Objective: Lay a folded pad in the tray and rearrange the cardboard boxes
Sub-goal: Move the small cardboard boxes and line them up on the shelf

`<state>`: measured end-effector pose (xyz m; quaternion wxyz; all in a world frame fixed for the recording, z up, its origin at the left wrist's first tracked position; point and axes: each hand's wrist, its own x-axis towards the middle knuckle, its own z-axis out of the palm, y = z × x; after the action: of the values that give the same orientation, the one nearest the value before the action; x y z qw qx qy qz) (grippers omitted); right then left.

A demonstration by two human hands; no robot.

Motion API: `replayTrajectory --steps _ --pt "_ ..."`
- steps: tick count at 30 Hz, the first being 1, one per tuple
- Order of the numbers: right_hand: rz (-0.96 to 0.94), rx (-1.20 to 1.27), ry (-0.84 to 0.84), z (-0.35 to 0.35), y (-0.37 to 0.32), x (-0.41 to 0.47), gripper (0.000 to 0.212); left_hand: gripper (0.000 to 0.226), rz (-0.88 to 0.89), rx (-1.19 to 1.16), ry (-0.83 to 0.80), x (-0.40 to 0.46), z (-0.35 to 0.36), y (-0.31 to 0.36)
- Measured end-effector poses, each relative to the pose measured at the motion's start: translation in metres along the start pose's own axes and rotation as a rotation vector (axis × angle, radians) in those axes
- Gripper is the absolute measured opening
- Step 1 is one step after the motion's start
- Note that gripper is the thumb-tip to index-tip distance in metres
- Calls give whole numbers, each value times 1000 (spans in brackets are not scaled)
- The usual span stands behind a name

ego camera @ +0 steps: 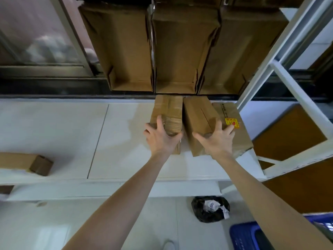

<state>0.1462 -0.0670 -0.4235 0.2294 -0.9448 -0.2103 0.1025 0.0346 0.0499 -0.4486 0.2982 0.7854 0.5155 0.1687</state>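
Two closed cardboard boxes stand side by side on the white shelf (72, 134), in front of a row of open box trays. My left hand (160, 137) grips the near end of the left box (169, 112), thumb on its right side. My right hand (216, 141) clasps the near end of the middle box (196, 114), fingers spread over its right edge. A third flat box (236, 134) with a yellow label lies against it on the right. Neither a pad nor a tray with a pad shows.
Three open cardboard trays (180, 51) hang above the shelf's back edge. A small box (36, 164) lies at the shelf's left. A white metal rack frame (292, 83) stands right. On the floor below sit a black bag (210, 208) and a blue crate (252, 235).
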Motion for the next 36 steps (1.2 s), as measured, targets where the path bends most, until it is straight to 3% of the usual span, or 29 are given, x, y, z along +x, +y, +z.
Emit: replayTrajectory --steps 5,12,16,19,28,36 --pt "-6 -18 -10 13 13 6 98 99 -32 58 -60 -2 24 0" --pt "-78 -390 -14 18 32 6 95 102 -10 215 -178 -6 38 1" --pt "-39 -329 -183 11 49 16 96 106 168 353 -240 -7 38 3" --pt "-40 -259 -250 10 61 20 97 113 223 283 -312 -9 40 1" --pt "-181 -294 -243 12 53 41 90 119 263 332 -419 26 32 -9" --pt "-168 -363 -263 -2 44 48 90 114 294 473 -417 43 17 -2"
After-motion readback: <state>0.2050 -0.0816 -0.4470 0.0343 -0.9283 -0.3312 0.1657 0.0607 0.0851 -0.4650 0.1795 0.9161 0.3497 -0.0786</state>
